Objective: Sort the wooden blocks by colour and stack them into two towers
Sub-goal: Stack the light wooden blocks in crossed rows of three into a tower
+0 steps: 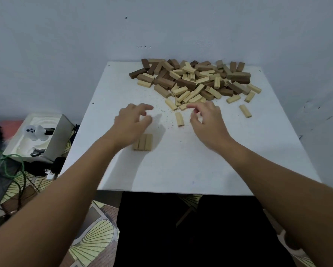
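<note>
Left hand (pixel 132 123) hovers over the white table (pixel 181 170), fingers loosely curled, holding nothing visible. Right hand (pixel 206 122) does the same, fingers curled near a block tip — whether it pinches anything I cannot tell, looks empty. Between the two hands lies one loose pale block (pixel 179 119), flat, apart from both. Just under and behind the left wrist sits a row of three pale blocks (pixel 143 142) laid side by side, touching — likely the first layer of the pale tower. Beyond the fingertips spreads the mixed pile (pixel 194 79) of pale and dark brown blocks, unsorted, with a few pale strays off to the right of the right hand. Step: early, pale tower base only, no dark tower started. Next move calls for grabbing pale blocks near the fingertips and laying them crosswise on the row. Left of the left arm, a box (pixel 40 139) on the floor.
</note>
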The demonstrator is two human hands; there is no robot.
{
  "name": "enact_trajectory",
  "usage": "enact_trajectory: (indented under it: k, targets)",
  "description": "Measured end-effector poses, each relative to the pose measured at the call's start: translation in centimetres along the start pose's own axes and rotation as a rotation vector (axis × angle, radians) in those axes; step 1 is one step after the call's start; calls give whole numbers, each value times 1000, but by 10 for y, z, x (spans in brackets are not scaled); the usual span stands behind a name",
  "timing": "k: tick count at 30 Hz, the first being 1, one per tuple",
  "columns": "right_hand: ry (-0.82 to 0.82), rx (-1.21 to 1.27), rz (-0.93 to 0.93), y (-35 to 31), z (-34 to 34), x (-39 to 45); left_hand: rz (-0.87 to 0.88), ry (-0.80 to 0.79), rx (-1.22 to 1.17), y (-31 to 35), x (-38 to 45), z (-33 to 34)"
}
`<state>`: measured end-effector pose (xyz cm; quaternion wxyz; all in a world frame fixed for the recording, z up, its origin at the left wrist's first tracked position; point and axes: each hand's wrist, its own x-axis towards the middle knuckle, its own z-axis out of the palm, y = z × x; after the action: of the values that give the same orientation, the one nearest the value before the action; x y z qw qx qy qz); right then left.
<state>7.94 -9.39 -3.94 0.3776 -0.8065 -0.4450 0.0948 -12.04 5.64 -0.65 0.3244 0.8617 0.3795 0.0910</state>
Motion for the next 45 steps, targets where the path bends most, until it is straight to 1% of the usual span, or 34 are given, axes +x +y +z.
enact_trajectory:
  k: [1, 2, 4, 5, 6, 8, 11, 14, 17, 19, 23, 27, 29, 31, 33, 35, 37, 39, 45]
  targets:
    - [-8, -102, 10, 9, -5, 6, 33, -7, 94, 13, 7, 12]
    - [-54, -217, 15, 18, -9, 10, 62, -29, 194, 27, 13, 24]
    - [-208, -427, -10, 32, -14, 14, 104, -66, 386, 50, 21, 51]
    - [-264, -474, -34, 38, -14, 12, 118, -74, 456, 58, 22, 62]
    - [-284, -476, -49, 42, -15, 10, 126, -67, 504, 63, 22, 72]
    - [-256, -434, -62, 51, -19, 3, 113, -16, 538, 68, 21, 84]
    - [-218, -394, -127, 66, -26, -9, 97, 38, 467, 74, 20, 94]
    - [-235, -358, -169, 76, -35, -16, 97, 13, 368, 82, 16, 104]
    - [-279, -405, -184, 75, -40, -15, 118, 17, 363, 88, 17, 110]
    - [-262, -369, -177, 75, -44, -17, 133, 10, 350, 92, 17, 110]
    - [-198, -294, -223, 87, -53, -37, 217, -19, 312, 92, 12, 116]
    - [-129, -180, -215, 97, -66, -59, 296, -74, 260, 101, 0, 126]
    - [-116, -124, -231, 100, -71, -68, 362, -116, 205, 106, -8, 132]
    - [-128, -57, -225, 103, -73, -75, 381, -137, 114, 105, -13, 138]
    - [-98, -5, -151, 107, -74, -77, 329, -158, -22, 103, -14, 138]
    - [-53, -83, -79, 108, -73, -76, 221, -184, -146, 100, -9, 134]
    - [-65, -183, -52, 107, -70, -73, 148, -198, -207, 97, -3, 131]
    - [-91, -179, -44, 106, -69, -71, 126, -212, -230, 95, 2, 130]
    - [-81, -94, -25, 109, -72, -69, 123, -222, -272, 94, 3, 131]
